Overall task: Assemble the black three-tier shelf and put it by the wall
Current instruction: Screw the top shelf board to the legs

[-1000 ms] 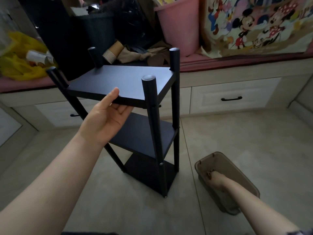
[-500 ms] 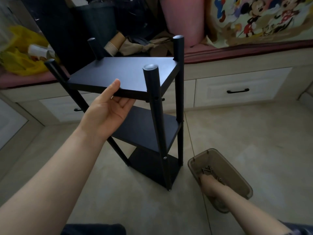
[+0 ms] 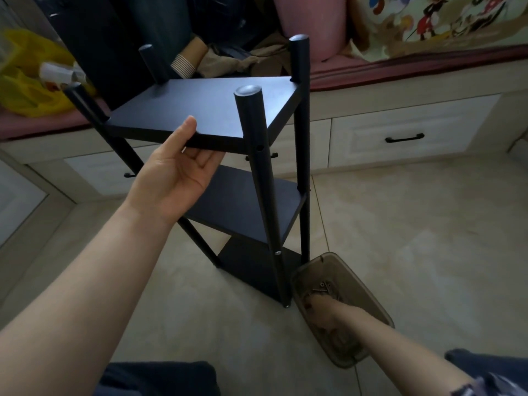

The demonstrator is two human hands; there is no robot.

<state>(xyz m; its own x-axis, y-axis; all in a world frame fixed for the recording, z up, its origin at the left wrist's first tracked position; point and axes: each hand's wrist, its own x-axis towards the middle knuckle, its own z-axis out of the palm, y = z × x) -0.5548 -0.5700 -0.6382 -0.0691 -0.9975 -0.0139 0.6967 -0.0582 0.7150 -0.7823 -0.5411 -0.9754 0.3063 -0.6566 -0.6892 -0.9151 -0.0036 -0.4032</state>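
While the black shelf [image 3: 205,110] stands on the floor tiles [image 3: 414,224] in front of the window seat [image 3: 400,130], my left grip [image 3: 174,178] holds its top tier by the near edge, thumb on top and fingers curled beneath. My wrist hides part of the left post, and the bottom tier is too dark to read.

Just beside the shelf's near foot lies a brown see-through box [image 3: 365,290]. My right grip [image 3: 323,312] is down inside it among small screws [image 3: 323,287], and I cannot tell whether its fingers are apart or closed on anything.

Behind the shelf, on the seat, the frame's edges cut off a yellow bag [image 3: 28,90], a pink bin [image 3: 311,24] and some dark clutter.
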